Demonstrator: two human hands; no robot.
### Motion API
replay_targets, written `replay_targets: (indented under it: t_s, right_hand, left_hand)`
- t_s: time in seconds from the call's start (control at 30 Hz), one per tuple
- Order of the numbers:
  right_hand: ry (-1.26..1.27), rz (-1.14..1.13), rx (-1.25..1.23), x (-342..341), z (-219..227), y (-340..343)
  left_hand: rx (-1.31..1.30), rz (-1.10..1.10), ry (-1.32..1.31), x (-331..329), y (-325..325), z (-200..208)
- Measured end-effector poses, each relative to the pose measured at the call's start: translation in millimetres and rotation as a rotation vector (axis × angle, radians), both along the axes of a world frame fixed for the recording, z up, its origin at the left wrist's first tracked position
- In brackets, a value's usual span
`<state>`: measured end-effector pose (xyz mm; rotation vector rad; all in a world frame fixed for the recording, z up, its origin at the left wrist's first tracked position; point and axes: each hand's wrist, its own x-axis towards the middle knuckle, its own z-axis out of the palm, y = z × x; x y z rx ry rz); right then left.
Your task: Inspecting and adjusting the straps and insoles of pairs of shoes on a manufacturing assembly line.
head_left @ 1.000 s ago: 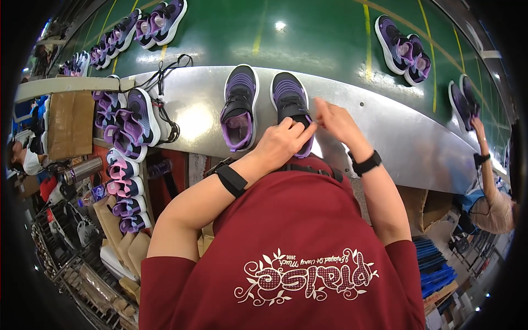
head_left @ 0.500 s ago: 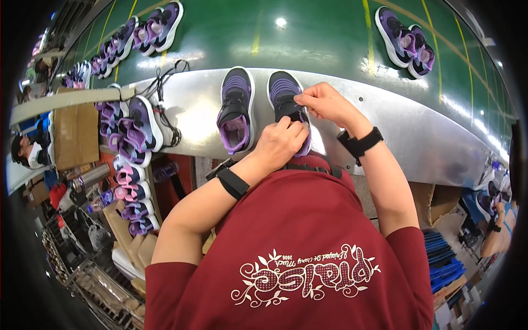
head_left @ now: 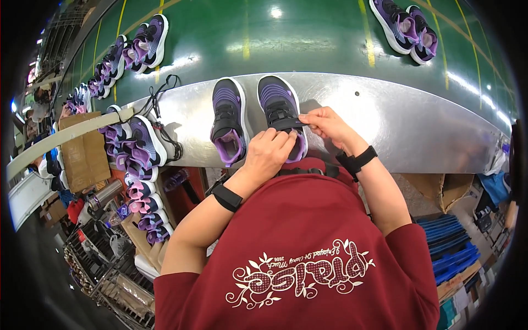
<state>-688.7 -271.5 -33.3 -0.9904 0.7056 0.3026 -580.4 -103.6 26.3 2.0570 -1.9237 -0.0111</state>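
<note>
Two black-and-purple sneakers with white soles stand side by side on the metal ledge, toes away from me. My left hand (head_left: 268, 150) is closed at the opening of the right-hand sneaker (head_left: 276, 99), its fingertips bent over the collar. Between the thumb and fingers of my right hand (head_left: 329, 126) is the end of that sneaker's black strap (head_left: 287, 123), drawn out to the right across the instep. The left-hand sneaker (head_left: 227, 113) stands untouched, its strap lying across it and its purple lining showing.
Beyond the metal ledge (head_left: 379, 121) runs a green belt (head_left: 308, 38) with yellow lines, bearing more sneakers (head_left: 404, 30). At the left are clustered sneakers (head_left: 137, 143), black cords (head_left: 157, 104), a pale curved bar (head_left: 66, 135) and cardboard (head_left: 85, 151). Blue crates (head_left: 448, 247) sit at lower right.
The view has shifted slightly. My right hand has moved a little lower relative to the sneaker's toe, and more of the strap now shows. My left hand stays at the collar.
</note>
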Motion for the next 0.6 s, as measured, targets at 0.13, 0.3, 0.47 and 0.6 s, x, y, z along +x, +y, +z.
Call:
replay_targets:
  t_s: [0.13,0.3,0.47,0.6]
  right_hand:
    - [-0.031,-0.058,0.159,-4.8,-6.6,8.5]
    - [0.037,-0.046,0.27,-14.8,-25.5,17.9]
    - [0.102,-0.07,-0.011,-21.2,-22.2,30.4]
    - [0.06,-0.442,-0.038,-33.5,-2.0,32.9]
  left_hand:
    - [0.012,0.0,0.012,0.2,1.1,0.1]
    - [0.046,-0.053,0.008,3.2,-1.0,-0.3]
    - [-0.001,-0.079,0.016,2.9,-6.5,4.0]
    - [0.002,-0.065,0.017,-2.2,-5.0,9.3]
